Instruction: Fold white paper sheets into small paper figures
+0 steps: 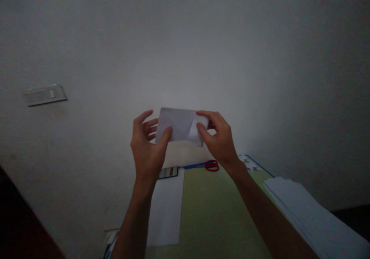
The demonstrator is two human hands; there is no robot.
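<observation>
A small folded piece of white paper [179,124] is held up between both hands, above the far edge of the table. My left hand [148,143] grips its left end, thumb on the near face and the other fingers behind, partly hidden. On the other side, my right hand [216,135] pinches the right end between thumb and forefinger. A flap at that end is folded over and looks brighter than the rest.
Red-handled scissors [212,165] lie at the back of the green table [214,209]. Beside them is a dark-edged phone-like object [168,172], above a white sheet [166,212]. Paper scraps [249,162] and a paper stack [306,209] lie right. A switch plate [44,95] is on the wall.
</observation>
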